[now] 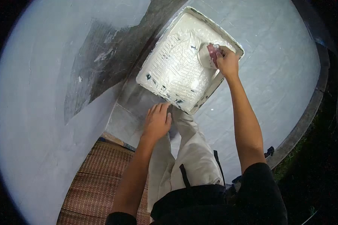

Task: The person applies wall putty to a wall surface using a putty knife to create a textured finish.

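Observation:
A large white paint tray [141, 77], its ribbed floor coated in wet white paint [180, 67], sits tilted across the view in front of me. My right hand [228, 62] reaches over the tray's right side and grips a small white cup [204, 56] with a reddish patch. The cup is tipped on its side low in the tray, against the paint; its mouth is hard to make out. My left hand [157, 120] is by the tray's near rim, fingers loosely stretched, nothing visible in it. Whether its fingertips touch the rim I cannot tell.
Pale grey painted surface [278, 75] spreads around the tray, with a darker unpainted patch [97, 63] to the left. A brown woven mat [101, 176] lies at lower left. A raised curb [308, 123] curves along the right, with dark grass beyond. My legs stand below the tray.

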